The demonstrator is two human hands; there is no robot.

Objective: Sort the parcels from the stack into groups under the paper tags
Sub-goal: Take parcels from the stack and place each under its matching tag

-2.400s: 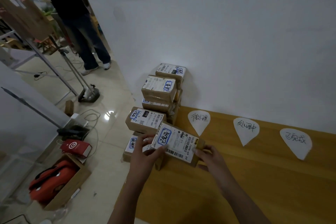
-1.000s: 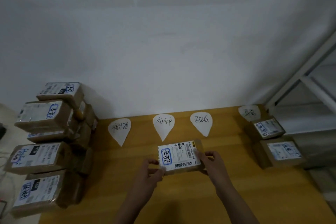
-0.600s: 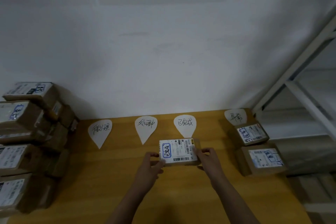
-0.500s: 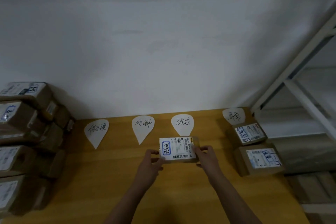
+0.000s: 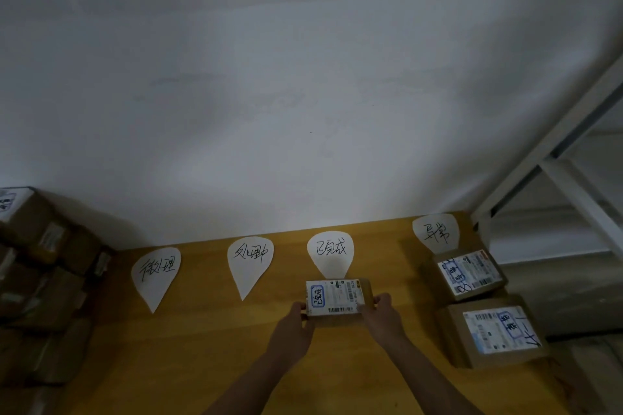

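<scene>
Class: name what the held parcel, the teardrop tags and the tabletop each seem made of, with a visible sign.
Parcel: probably matt brown cardboard, with a white printed label on top. Tags: thin white paper, lying flat, inked by hand. Tabletop: smooth orange-brown wood or wood-look laminate; cannot tell which.

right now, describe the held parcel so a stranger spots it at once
Four paper tags line the back edge of the wooden surface. Below the third tag from the left is the parcel, alone there and held at both ends.
</scene>
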